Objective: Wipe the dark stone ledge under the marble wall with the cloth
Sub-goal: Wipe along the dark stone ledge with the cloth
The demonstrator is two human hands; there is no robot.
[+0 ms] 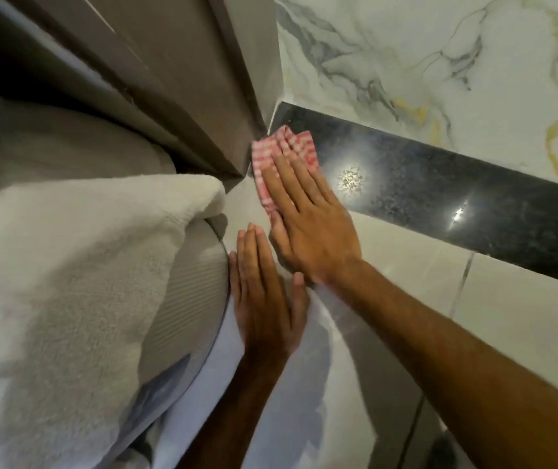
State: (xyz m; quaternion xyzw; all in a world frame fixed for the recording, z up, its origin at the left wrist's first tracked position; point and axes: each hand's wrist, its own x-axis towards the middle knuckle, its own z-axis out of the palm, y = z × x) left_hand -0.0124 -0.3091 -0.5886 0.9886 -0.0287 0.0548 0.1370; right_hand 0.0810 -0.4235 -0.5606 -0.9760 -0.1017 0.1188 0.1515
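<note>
Pink-checked cloth (279, 164) pressed flat under the right hand (308, 225) at the ledge's (440, 191) corner end.
Fingers lie straight and together, pinching nothing, so the cloth could slip or bunch; left hand (264, 299) rests flat, empty, on pale tile (406, 265); most ledge looks unwiped.

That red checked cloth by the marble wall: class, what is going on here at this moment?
A person is wiping. The right hand lies flat on a red-and-white checked cloth, pressing it onto the corner end of the dark stone ledge below the marble wall. The left hand rests flat and empty on the pale tile beside it. A white towel lies to the left. Most of the ledge stretches away uncovered.
</note>
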